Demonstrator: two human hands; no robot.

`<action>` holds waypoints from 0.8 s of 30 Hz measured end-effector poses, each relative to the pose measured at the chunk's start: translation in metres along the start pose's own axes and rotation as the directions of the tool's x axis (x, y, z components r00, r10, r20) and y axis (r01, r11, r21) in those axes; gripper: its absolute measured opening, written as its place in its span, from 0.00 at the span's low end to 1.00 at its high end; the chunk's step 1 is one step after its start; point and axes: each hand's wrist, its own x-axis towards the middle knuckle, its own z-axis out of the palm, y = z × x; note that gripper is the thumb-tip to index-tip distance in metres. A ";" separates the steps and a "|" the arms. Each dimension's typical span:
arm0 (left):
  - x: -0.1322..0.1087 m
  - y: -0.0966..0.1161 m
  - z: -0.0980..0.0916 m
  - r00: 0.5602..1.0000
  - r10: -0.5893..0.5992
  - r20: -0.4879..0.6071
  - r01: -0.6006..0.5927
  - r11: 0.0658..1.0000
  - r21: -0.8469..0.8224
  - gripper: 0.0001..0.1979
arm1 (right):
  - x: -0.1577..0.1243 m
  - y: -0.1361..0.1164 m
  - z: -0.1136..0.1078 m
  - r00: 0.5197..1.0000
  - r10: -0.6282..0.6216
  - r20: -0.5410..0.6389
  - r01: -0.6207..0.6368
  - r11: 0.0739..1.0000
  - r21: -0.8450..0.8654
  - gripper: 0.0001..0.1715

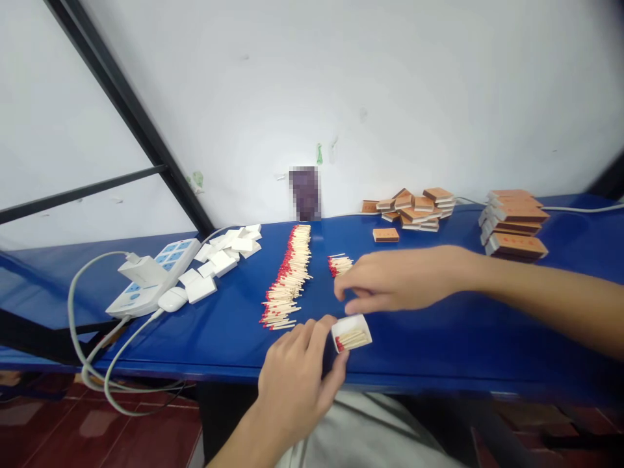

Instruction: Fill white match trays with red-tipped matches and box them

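My left hand point(299, 377) holds a small white matchbox tray point(358, 324) at the table's front edge, thumb and fingers closed on its left end. Inside the tray lie several red-tipped matches point(353, 339). Just above and behind it is my right hand point(394, 279), palm down with bent fingers. A small gap shows between its thumb and index finger, and I see nothing in it. The fingertips are beside a small pile of matches point(340, 264), partly covered by the hand. To the left, a long row of matches point(290, 276) runs toward the wall.
White empty trays point(224, 250) are heaped at left beside a power strip point(160, 273) with white cables point(73, 312). Orange matchboxes point(419, 208) are piled at the back right, with a single matchbox point(385, 235) in front. Stacked matchboxes point(514, 224) stand farther right.
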 end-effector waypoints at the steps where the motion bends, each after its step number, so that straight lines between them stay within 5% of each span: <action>1: 0.000 0.000 0.001 1.000 0.007 -0.008 -0.007 1.000 0.008 0.16 | -0.002 0.003 -0.005 0.999 0.030 -0.042 -0.031 0.999 -0.033 0.16; 11: -0.001 0.000 0.002 0.996 0.081 -0.047 -0.077 0.994 0.074 0.17 | 0.013 0.048 -0.001 0.973 0.169 -0.156 -0.195 0.966 -0.169 0.11; 24: -0.002 0.000 0.003 0.992 0.103 -0.069 -0.097 0.991 0.089 0.16 | 0.024 0.057 0.012 0.961 0.184 -0.208 -0.231 0.945 -0.230 0.09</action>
